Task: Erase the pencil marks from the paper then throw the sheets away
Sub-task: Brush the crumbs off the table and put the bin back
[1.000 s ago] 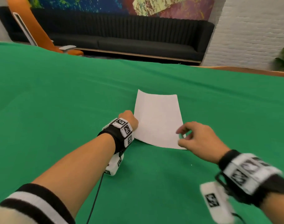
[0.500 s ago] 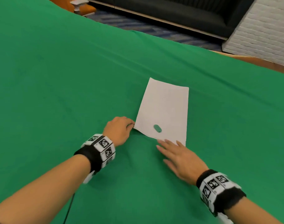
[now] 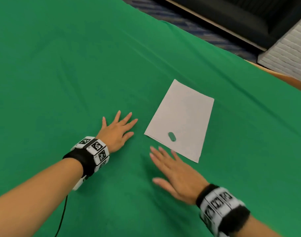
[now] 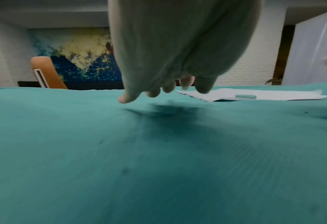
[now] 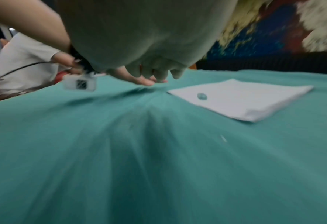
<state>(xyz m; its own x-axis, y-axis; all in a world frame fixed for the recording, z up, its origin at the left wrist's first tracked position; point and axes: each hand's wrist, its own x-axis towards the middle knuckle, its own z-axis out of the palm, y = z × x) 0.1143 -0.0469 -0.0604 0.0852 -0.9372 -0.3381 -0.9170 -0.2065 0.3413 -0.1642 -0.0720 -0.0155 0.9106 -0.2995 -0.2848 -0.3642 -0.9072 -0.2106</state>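
Note:
White sheets of paper (image 3: 182, 117) lie stacked flat on the green cloth, right of centre. A small green oval eraser (image 3: 171, 136) rests on the near left part of the top sheet; it also shows as the eraser (image 4: 245, 96) and the eraser (image 5: 202, 96) in the wrist views. My left hand (image 3: 119, 130) lies flat on the cloth, fingers spread, a short way left of the paper (image 4: 254, 94). My right hand (image 3: 170, 168) is flat with straight fingers just in front of the paper's (image 5: 241, 98) near edge. Neither hand holds anything.
The green cloth (image 3: 77, 65) covers the whole table, with folds between the hands. A black cable (image 3: 61, 218) trails from the left wrist. Beyond the far edge are a dark sofa (image 3: 249, 16) and a white brick wall (image 3: 288, 52).
Both hands have let go of the paper and spread flat on the cloth. The eraser now lies on the sheet. The head view has tipped down and left.

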